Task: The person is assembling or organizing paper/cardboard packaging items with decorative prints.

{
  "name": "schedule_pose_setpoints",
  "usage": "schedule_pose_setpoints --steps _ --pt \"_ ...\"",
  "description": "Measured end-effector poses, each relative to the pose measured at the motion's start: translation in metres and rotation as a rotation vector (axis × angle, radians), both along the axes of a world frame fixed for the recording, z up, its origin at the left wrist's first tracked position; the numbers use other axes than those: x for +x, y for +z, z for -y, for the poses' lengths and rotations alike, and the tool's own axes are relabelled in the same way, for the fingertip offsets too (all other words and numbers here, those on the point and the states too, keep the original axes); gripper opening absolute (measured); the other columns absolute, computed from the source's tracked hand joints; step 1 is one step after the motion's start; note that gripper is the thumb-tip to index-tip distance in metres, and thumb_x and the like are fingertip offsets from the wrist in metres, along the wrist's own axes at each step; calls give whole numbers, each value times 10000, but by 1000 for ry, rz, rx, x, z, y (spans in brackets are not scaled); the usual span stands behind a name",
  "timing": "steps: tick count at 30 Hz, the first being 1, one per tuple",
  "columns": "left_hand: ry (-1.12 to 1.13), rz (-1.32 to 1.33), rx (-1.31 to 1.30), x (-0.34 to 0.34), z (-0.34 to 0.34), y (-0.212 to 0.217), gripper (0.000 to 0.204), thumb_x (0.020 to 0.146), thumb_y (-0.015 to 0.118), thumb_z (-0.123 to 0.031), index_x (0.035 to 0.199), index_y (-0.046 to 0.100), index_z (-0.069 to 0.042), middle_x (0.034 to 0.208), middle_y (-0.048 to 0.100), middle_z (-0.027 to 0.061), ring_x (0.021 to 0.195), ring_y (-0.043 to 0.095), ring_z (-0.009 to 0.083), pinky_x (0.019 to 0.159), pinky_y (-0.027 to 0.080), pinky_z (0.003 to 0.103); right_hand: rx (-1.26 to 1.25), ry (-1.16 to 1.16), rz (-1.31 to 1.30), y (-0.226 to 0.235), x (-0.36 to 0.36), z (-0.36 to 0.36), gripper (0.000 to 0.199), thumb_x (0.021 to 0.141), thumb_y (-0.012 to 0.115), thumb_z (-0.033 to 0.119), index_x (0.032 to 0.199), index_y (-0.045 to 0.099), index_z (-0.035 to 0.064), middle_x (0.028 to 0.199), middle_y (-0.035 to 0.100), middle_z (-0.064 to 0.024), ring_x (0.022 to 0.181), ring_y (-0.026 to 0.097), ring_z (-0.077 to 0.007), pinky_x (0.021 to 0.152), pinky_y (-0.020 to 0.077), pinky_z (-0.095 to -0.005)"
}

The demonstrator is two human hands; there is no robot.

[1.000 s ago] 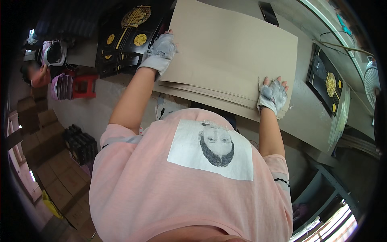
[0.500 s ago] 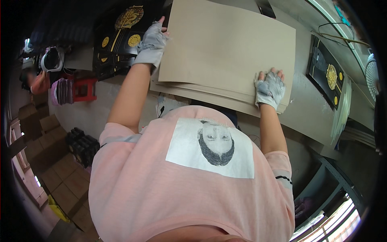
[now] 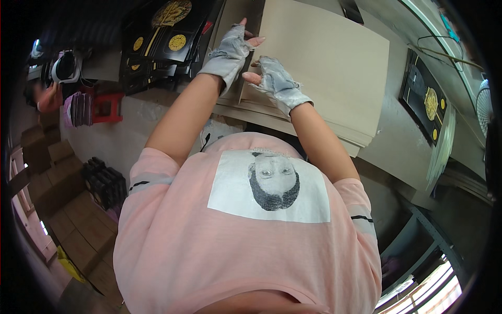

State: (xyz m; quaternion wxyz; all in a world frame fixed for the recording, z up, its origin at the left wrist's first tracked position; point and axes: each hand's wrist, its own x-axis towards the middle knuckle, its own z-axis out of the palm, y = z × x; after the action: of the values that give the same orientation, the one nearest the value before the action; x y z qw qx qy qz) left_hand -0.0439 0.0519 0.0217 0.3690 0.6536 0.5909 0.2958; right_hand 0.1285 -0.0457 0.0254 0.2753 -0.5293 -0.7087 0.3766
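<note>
A stack of large beige boards lies before me, its lower sheets showing at the near edge. Along the left side of the pale top surface runs a dark strip; whether it is a raised edge or a separate piece I cannot tell. My left hand, in a grey fingerless glove, is at this strip with index finger and thumb spread apart. Close to its right, my right hand, gloved alike, lies over the boards' left part, thumb apart from the fingers. Neither hand shows a clear grip; some fingertips are hidden.
Black printed sheets with gold emblems lie at the left. Another black and gold piece rests on the right, beside a pale stack. A red stool, cartons and another person's hand are farther left.
My right hand has moved left from the boards' near right corner to beside my left hand. My left hand has shifted right. The dark strip has appeared at the boards' left side.
</note>
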Motion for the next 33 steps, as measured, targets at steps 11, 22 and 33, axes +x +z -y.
schedule_pose_setpoints --steps 11,22,33 --pt "-25 11 12 -10 -6 -22 1139 782 852 -578 1586 327 34 1100 702 140 1042 664 267 943 514 376 -54 -43 26 -9 0 -1 971 758 723 774 1262 667 -54 1260 680 -247 1238 603 -408 1066 468 -460" --pt "-47 61 -31 -11 -4 0 1094 832 845 -518 1605 284 17 1112 692 136 963 670 208 862 537 319 -99 -58 9 -16 2 -4 893 806 694 749 1230 684 -36 1236 689 -245 1227 612 -405 1058 470 -465" --pt "-76 137 -93 -4 12 4 1123 820 859 -502 1606 264 36 1065 689 113 987 660 210 911 515 325 -297 -109 -257 9 7 -14 761 842 755 602 1164 691 -84 1129 722 -263 1085 688 -370 975 511 -431"
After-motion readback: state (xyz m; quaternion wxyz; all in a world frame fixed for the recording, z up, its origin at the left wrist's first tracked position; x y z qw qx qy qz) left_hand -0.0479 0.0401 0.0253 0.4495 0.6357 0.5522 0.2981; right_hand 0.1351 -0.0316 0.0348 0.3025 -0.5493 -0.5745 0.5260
